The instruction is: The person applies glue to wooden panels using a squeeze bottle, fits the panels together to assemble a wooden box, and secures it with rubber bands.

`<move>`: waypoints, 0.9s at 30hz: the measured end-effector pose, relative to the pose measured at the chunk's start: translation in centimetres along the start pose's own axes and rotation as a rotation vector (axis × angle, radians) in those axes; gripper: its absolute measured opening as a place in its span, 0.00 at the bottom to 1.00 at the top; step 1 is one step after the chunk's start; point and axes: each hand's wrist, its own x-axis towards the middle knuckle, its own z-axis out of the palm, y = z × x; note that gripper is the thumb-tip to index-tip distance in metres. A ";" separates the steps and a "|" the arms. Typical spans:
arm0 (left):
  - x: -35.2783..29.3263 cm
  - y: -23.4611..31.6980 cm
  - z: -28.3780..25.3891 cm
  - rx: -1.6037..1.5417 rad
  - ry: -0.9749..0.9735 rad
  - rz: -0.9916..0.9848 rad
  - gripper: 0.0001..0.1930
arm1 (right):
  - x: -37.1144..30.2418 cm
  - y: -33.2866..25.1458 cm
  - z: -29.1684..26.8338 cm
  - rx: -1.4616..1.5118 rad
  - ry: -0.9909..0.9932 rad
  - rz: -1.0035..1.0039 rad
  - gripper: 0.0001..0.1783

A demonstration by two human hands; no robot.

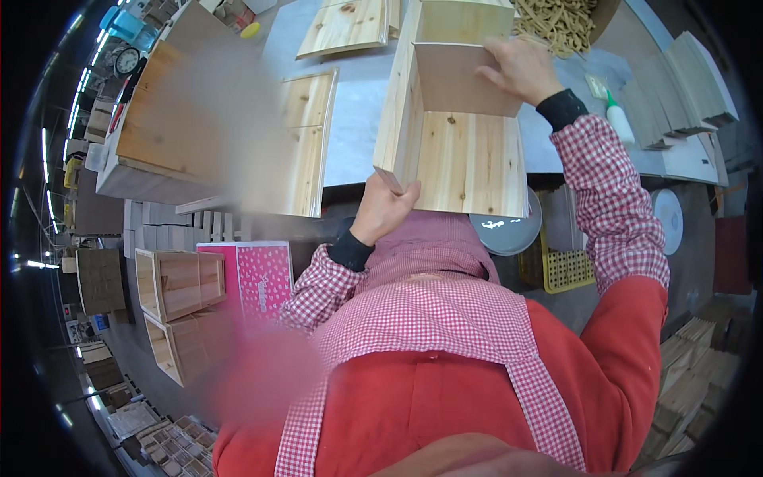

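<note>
I'm seeing the left hand [383, 211] clasping the near end of an open pine box's [469, 163] left wall, thumb and fingers folded around it. The right hand [524, 70] is pinching a tan divider panel [449, 79] by its upper edge. The box is lying between these 2 grips. Tan strips [556, 24] are sitting beyond the right grip, a green-tipped white squeeze bottle [619, 123] is resting to its right, and a pine board [308, 103] is lying left of the left grip.

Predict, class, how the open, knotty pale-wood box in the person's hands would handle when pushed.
The box likely feels stiff: its sides look flat and unbent. Flat faces make rolling unlikely. Its hollow interior suggests it may be light for its size.
</note>
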 end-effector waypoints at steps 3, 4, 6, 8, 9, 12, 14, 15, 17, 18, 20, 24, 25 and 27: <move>0.3 -0.1 -0.2 0.119 0.027 0.137 0.20 | -0.2 -0.1 0.6 0.025 0.024 -0.017 0.17; 0.3 -0.3 -0.2 0.122 0.032 0.141 0.20 | 0.0 0.0 0.7 0.038 0.032 -0.025 0.17; 0.1 -0.5 0.1 0.110 0.038 0.152 0.22 | 0.7 0.6 0.9 0.042 0.008 -0.021 0.17; 0.3 -0.7 0.2 0.107 0.037 0.159 0.23 | 1.0 1.1 1.0 0.053 -0.051 -0.014 0.18; 0.5 -0.7 0.3 0.120 0.018 0.147 0.21 | 0.6 1.1 1.1 0.055 -0.049 -0.009 0.18; -1.0 -0.6 0.1 0.161 -0.023 0.090 0.19 | -2.5 -0.8 2.2 0.110 0.064 0.026 0.18; -2.0 -0.3 0.3 0.076 0.006 0.039 0.15 | -2.6 -1.1 2.5 0.115 0.044 0.012 0.18; -2.1 0.0 0.5 0.032 0.008 0.019 0.13 | -2.3 -0.5 2.5 0.102 0.029 0.007 0.17; -1.2 0.1 0.7 0.009 0.000 0.017 0.12 | -1.5 0.6 2.5 0.099 0.006 0.012 0.17; -0.4 0.2 0.9 -0.021 0.004 0.027 0.11 | -0.8 1.4 2.3 0.109 0.028 -0.020 0.16; 0.5 0.9 0.9 -0.049 0.001 0.028 0.10 | -0.2 2.4 2.7 0.125 0.043 -0.044 0.15; 0.9 2.6 0.7 0.002 -0.073 0.020 0.10 | -0.7 3.9 3.1 0.435 0.516 -0.289 0.18; 0.8 2.6 0.8 0.004 -0.059 0.025 0.09 | -0.6 4.0 3.0 0.406 0.453 -0.286 0.18; 0.8 2.7 0.9 0.009 -0.023 0.039 0.09 | 0.2 3.9 2.4 0.372 0.393 -0.279 0.19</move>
